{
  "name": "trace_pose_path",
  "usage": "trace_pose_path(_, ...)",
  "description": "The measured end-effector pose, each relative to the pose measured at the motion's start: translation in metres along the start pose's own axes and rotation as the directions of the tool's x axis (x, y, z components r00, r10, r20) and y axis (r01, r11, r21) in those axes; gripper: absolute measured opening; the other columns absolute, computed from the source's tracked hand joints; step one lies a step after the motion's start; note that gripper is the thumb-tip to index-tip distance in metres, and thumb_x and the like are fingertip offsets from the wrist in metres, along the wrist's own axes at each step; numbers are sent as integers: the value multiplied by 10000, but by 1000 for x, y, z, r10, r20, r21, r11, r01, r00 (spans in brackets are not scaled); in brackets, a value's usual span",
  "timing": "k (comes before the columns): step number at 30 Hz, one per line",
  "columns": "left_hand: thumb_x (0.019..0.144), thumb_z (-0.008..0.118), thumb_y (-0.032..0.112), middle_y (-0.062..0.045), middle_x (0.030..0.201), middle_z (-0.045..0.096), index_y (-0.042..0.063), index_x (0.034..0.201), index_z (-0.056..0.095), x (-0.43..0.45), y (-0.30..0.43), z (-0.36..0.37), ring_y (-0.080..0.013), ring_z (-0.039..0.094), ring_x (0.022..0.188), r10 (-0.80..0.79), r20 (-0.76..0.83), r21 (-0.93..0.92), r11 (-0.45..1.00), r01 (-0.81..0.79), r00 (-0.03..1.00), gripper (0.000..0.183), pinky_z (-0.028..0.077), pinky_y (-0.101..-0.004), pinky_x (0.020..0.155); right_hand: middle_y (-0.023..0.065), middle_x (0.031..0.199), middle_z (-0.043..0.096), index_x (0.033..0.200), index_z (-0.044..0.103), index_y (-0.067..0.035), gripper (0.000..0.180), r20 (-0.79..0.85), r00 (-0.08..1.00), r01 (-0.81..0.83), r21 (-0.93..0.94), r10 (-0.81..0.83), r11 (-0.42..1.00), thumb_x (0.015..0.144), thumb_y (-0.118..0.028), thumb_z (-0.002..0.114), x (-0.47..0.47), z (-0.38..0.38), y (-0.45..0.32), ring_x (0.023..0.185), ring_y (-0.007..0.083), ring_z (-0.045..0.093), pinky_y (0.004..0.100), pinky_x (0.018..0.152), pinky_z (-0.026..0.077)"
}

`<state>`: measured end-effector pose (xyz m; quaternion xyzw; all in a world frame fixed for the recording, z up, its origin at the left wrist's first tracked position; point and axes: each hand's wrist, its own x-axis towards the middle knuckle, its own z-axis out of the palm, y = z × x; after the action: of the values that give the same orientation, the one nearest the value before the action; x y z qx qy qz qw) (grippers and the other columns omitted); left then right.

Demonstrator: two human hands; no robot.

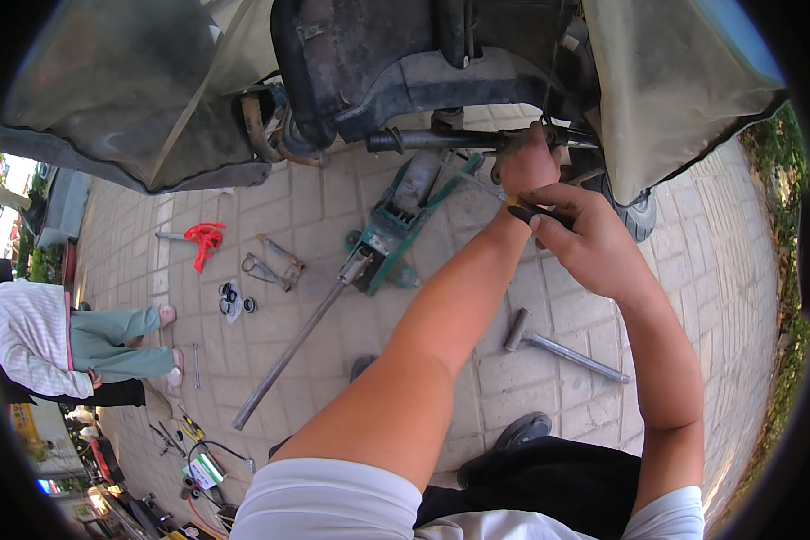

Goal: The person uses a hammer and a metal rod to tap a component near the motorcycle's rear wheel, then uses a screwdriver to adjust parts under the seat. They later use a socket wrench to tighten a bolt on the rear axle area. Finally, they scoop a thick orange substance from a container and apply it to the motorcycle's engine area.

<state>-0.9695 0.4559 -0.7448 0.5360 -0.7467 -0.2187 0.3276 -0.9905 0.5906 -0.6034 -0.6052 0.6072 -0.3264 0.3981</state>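
Note:
My right hand (584, 236) is closed around the black and yellow handle of a screwdriver (521, 206), whose thin metal shaft points up and left. Just above it, my left hand (530, 165) is at a dark metal tube (439, 140) that runs crosswise under the vehicle's fender (472, 81); its fingers are partly hidden, so its hold is unclear. Below the tube stands a green floor jack (395, 229) with a long metal handle (297, 351) slanting down and left.
A steel hammer (574, 356) lies on the paving right of centre. On the left lie a red cloth or bag (206, 244), black rings (228, 297), rusty metal parts (280, 263) and a wrench (197, 366). A person (74, 337) stands far left, near scattered tools (192, 428).

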Motion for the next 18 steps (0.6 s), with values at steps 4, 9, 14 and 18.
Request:
trace_pose_path(4,894,674,373,-154,816,705,83,1245,495,-1,7,2,-372,702,765,-62,-1,28,998,62,998,489,547,-488,659,249,1024,699,1167,643,76,348,-23,977,210,-78,-212,975,873,-100,585,9,29,3,931,330,687,371,872,515)
trace_pose_path(9,899,669,382,-147,808,707,92,1269,466,0,2,1,-359,702,770,-31,-5,24,999,31,1000,512,541,-492,665,209,1016,699,1166,644,79,328,-43,991,123,-21,-124,992,887,-78,575,12,27,10,943,265,663,344,882,506)
trace_pose_path(14,895,666,399,-144,790,705,83,1314,450,3,4,9,-347,703,736,-36,-21,74,997,38,999,568,542,-488,633,284,916,682,1147,655,66,338,-36,976,208,-158,-216,965,865,-100,572,4,41,-4,888,377,691,391,825,525)
trace_pose_path(18,896,657,420,-142,814,708,85,1324,445,3,-3,8,-341,702,733,5,-6,84,996,-5,1000,584,542,-478,628,132,991,695,1173,631,82,311,-29,999,22,-73,-24,997,892,-37,573,-10,6,1,902,146,628,288,834,498)
